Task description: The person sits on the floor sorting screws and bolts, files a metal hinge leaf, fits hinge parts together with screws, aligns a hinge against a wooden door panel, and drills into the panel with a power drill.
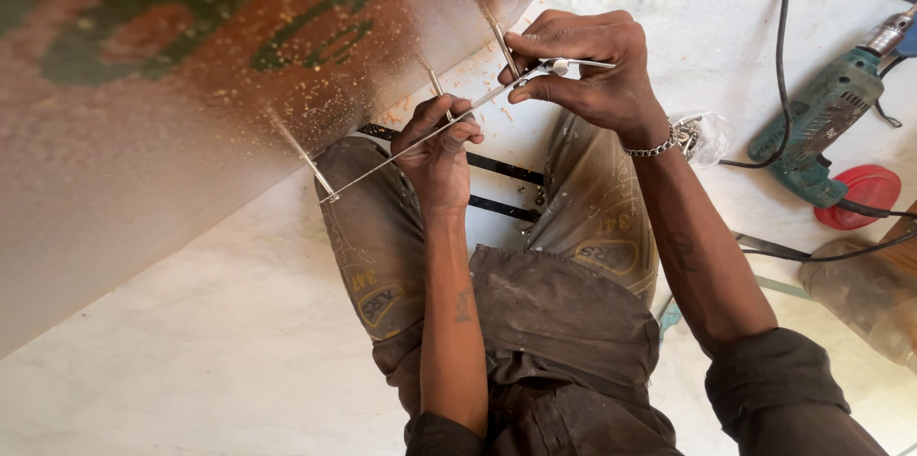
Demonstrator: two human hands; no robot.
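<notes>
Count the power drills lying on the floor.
1. A green power drill lies on the pale floor at the right edge, beside a red disc. Others may be hidden out of view.

floor: pale stone (172, 360), sawdust-strewn | green power drill (821, 122) | red disc (864, 196) | light: even daylight

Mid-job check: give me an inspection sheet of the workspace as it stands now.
Surface: pale floor, sawdust near the board.
Job's things: long thin metal rod held in both hands against the edge of a brown curved board dusted with sawdust; more thin rods stick out of it.
Clutter: green electric drill, red lid, small clear bag of hardware.
Grippers: left hand closed on the rod; right hand pinching its end.
Cables: black cord runs to the drill.
Surroundings: black metal strips under the legs.
</notes>
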